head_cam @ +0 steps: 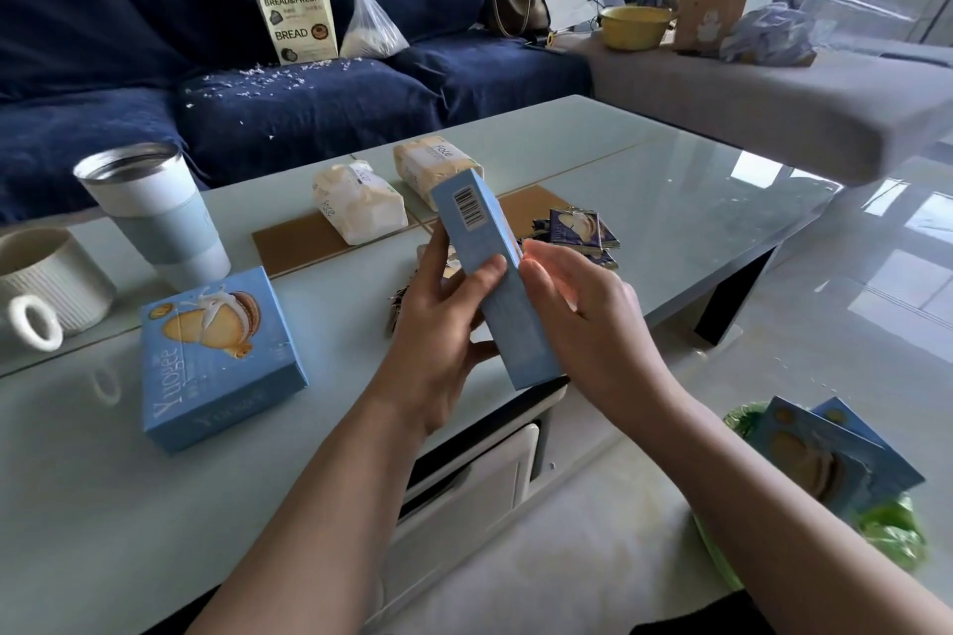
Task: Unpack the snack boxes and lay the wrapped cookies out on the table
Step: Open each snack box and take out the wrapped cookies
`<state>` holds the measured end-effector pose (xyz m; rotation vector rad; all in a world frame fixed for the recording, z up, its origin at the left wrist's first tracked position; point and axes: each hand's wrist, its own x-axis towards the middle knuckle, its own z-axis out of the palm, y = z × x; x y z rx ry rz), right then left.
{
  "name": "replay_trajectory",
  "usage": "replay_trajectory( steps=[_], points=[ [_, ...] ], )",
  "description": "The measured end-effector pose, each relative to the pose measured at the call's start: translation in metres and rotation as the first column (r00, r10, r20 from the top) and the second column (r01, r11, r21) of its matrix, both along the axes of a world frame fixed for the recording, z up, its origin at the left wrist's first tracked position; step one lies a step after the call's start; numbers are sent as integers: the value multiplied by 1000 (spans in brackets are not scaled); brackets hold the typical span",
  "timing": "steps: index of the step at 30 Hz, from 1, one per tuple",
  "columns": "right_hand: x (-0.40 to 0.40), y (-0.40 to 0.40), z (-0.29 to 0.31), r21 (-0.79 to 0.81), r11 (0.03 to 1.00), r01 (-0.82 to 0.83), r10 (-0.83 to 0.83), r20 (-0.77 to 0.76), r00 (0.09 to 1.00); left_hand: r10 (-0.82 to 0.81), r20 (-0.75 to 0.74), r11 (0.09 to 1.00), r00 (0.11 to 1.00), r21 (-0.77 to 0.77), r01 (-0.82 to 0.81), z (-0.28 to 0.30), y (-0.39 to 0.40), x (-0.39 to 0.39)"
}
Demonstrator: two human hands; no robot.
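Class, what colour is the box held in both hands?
Light blue, with a black-and-white barcode; the box shows in the head view.

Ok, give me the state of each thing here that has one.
held box: closed, on edge, gripped by left hand and right hand
second box: closed, flat on table
wrapped cookies: sealed, piled
tumbler: lidless, upright
tissue packs: sealed
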<state>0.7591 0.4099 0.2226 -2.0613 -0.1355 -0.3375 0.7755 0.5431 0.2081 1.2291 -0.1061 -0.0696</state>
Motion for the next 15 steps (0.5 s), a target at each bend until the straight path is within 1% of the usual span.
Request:
replay_trajectory(
  steps=[2,5,10,12,15],
  points=[
    [0,-2,1,18,1000,-18,18,7,1000,8,7,1000,1000,-2,-8,0,1,0],
    [-3,-1,2,-31,999,-34,34,9,999,10,19,1000,1000,-6,-10,1,1,0],
    [-5,2,6,-103,994,22,-15,75,997,13,16,1000,1000,-13,-13,2,-1,-4],
    [-6,3,6,-155,988,17,-6,71,997,18,39,1000,999,8,-19,2,-3,-5],
    [-8,2,7,-119,993,-11,16,43,999,46,92,996,995,69,-52,4,-7,-8]
  ],
)
